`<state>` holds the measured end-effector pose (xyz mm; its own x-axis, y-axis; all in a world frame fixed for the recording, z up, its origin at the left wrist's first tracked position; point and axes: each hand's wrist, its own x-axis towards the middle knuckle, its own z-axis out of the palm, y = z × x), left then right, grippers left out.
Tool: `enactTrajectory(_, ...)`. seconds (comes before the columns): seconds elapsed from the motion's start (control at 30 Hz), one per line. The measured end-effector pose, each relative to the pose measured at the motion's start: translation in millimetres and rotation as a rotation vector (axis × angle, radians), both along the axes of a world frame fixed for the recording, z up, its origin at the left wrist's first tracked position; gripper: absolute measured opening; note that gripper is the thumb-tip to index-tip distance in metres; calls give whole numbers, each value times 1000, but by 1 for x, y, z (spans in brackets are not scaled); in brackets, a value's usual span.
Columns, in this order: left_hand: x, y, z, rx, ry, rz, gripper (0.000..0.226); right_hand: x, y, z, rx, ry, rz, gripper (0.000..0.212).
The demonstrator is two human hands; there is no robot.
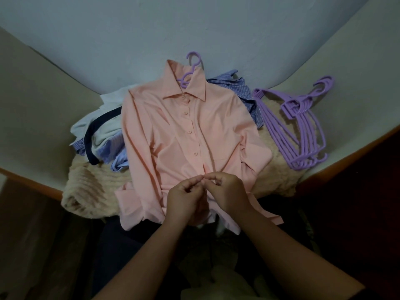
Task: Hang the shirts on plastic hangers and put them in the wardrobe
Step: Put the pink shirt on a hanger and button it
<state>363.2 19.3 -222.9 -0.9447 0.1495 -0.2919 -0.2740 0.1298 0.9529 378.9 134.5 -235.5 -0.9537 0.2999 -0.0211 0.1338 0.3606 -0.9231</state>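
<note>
Peach long-sleeved button-up shirt lies face-up on a cream fluffy blanket, collar away from the person, with a lilac plastic hanger already inside the neck, its hook poking out above the collar. Left hand and right hand meet at the lower placket, fingertips curled and pinching the fabric edges together; judged step: fastening a lower button. The button itself is hidden by the fingers.

To do it well: hold both edges flat and aligned, feed the button fully through, avoid tugging the shirt off the hanger.

Stack of spare lilac plastic hangers lies to the right, well apart from the hands. Heap of blue and white shirts waits to the left, beside the peach shirt.
</note>
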Motion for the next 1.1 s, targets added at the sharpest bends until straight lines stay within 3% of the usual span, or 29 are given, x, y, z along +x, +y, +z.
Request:
enactTrajectory(0.5,-3,-2,-7,2,-21,4,30,-7,4,-3,-164,-86,-83,20)
enactTrajectory(0.67,-3,-2,-9,-52,71,13,26,-7,1,-4,-270,-119,-96,20)
enactTrajectory(0.97,-2,0,-10,-173,186,-9,26,-7,1,1,-244,-110,-65,12)
enactTrajectory(1.1,-3,0,-7,-109,143,-23,27,-9,2,1,-247,-98,-92,27)
